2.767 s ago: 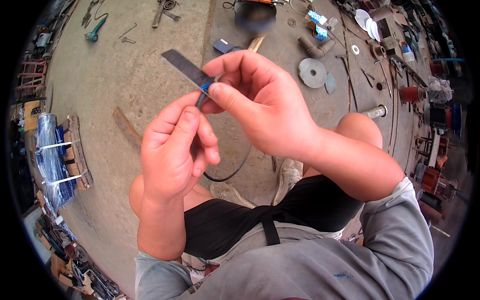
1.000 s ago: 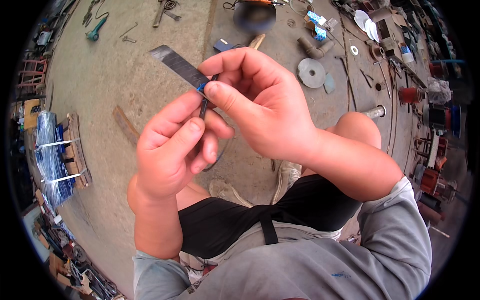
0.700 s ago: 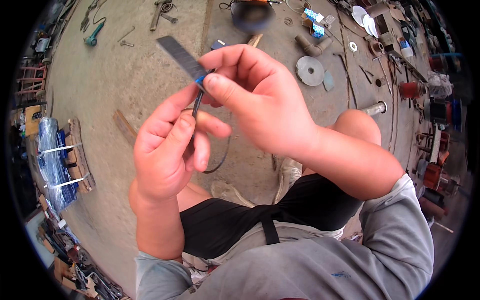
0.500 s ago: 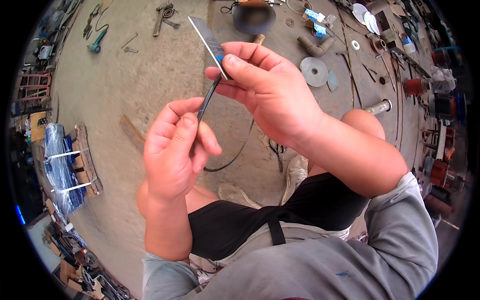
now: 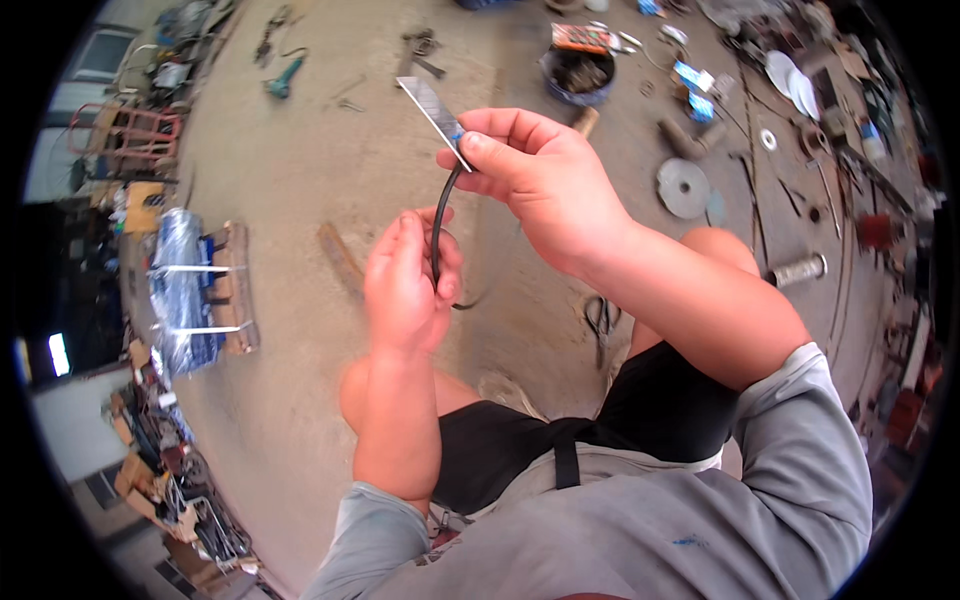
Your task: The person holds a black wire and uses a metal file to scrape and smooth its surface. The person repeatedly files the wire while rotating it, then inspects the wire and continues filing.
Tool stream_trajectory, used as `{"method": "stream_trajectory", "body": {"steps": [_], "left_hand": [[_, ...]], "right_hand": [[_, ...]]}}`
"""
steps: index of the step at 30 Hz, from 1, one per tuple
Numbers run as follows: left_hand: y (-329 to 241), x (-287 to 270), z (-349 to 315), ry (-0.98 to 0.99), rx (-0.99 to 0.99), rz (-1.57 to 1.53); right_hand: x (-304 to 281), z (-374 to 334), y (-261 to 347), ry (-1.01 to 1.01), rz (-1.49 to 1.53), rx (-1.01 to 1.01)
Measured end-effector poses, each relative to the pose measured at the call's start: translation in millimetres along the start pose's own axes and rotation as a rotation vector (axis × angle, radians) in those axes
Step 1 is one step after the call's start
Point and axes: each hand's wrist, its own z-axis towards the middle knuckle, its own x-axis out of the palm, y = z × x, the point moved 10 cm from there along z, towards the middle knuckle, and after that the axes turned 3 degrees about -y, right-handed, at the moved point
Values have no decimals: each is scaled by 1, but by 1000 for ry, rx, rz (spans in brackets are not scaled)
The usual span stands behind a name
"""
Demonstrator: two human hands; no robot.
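My right hand [image 5: 565, 195] pinches a wide, flat snap-off knife blade [image 5: 430, 110] between thumb and fingers, its far end slanting up and left. A black cable [image 5: 439, 225] rises in a curve to the same fingertips, beside the blade's lower end. My left hand [image 5: 405, 285] is lower and to the left, its fingers curled loosely round the cable. Whether the blade's edge touches the cable is hidden by the right fingers. Below the left hand, the rest of the cable is mostly hidden or blurred.
Scissors [image 5: 601, 325] lie on the concrete floor near my knee. Farther off are a dark bucket [image 5: 580, 78], an elbow pipe [image 5: 692, 137] and a grey disc [image 5: 683, 188]. A teal power tool [image 5: 285, 80] is at far left. A plastic-wrapped bundle [image 5: 185, 290] stands by a wooden pallet.
The view has shifted, so the floor things sit farther right. My left hand's fingers have turned more upright around the cable. The right hand keeps its pinch on the blade.
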Motion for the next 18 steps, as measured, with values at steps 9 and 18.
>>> {"method": "stream_trajectory", "body": {"steps": [9,18], "left_hand": [[-114,-3,-94,-341,427,334],[-68,-2,-139,-576,194,494]], "right_hand": [[79,8,55,171,293,-54],[25,-11,17,277,65,16]]}}
